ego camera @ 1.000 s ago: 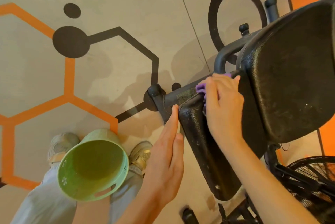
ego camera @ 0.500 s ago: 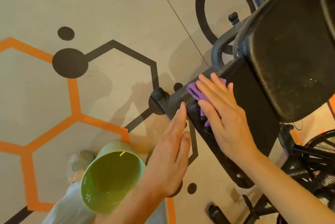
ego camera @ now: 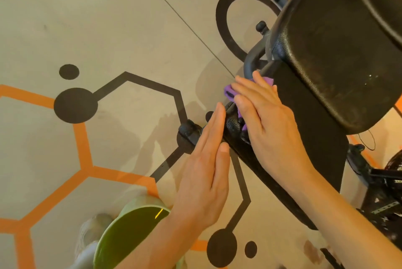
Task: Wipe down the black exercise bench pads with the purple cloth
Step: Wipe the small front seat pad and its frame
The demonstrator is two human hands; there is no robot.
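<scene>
The black bench has a narrow lower pad [ego camera: 313, 129] running diagonally and a larger upper pad [ego camera: 339, 51] above it at the right. My right hand [ego camera: 267, 120] lies flat on the lower pad's upper end, pressing the purple cloth [ego camera: 230, 91] against it; only the cloth's edges show past my fingers. My left hand [ego camera: 206, 170] is flat with fingers straight and together, resting against the pad's left edge and holding nothing.
A green plastic bucket [ego camera: 128, 238] hangs from my left forearm at the bottom, over my shoe [ego camera: 91, 231]. The bench's black frame bar and end knob [ego camera: 188, 131] stick out left of the pad. More black equipment [ego camera: 382, 192] stands at the right. The floor has orange and black hexagon markings.
My right hand has flattened and slid with the cloth along the lower pad's end. My left hand stays against the pad's edge. The view has shifted, so the bucket sits lower in frame.
</scene>
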